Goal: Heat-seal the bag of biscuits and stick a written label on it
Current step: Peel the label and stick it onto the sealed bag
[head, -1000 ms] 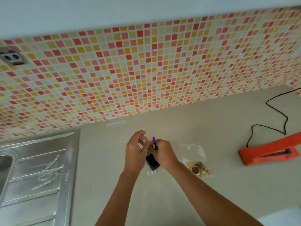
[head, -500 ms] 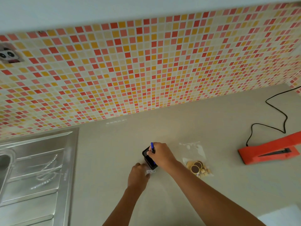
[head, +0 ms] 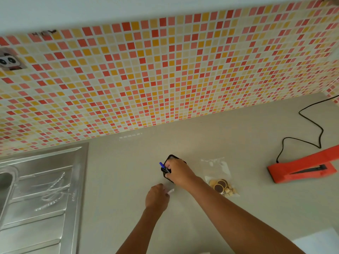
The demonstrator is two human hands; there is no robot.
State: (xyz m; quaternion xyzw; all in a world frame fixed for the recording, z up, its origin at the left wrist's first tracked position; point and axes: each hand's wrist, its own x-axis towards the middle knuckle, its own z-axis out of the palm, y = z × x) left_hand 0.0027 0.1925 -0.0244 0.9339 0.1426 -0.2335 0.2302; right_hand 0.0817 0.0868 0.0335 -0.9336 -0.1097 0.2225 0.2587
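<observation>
**Label pinched on the left, pen gripped on the right, bag flat beside the wrist**

Far left: a steel drainboard (head: 42, 189) set into the counter (head: 119, 180), right rim running away toward the tiled wall (head: 165, 70). High on the tiles at the left edge, a panda sticker (head: 9, 60). Between drainboard rim and hands, a broad strip of bare counter.

Next, the left hand (head: 156, 197): fingers curled, pinching a small white label (head: 171, 191) at the fingertips, low at the counter. Touching the surface or not, cannot tell.

Just beyond and to the right, the right hand (head: 178, 172): curled round a blue pen (head: 162, 165), visible end poking out up and to the left. Underneath, a black object (head: 171, 158) on the counter, mostly hidden; grip on it unclear.

Right of that wrist, near but apart: the bag of biscuits (head: 220, 178), clear and flat on the counter. Long axis from the wall side down toward the near right. Empty clear end pointing at the wall, biscuits bunched at the near end. Sealed or not, cannot tell.

Further right, well apart from the bag with open counter between: the orange heat sealer (head: 300, 168), long axis rising to the right and cropped by the frame edge, blunt end toward the bag. From it, a black cord (head: 311, 125) looping back to the wall corner.

Bottom right corner: a pale sheet (head: 319, 242), cropped.
</observation>
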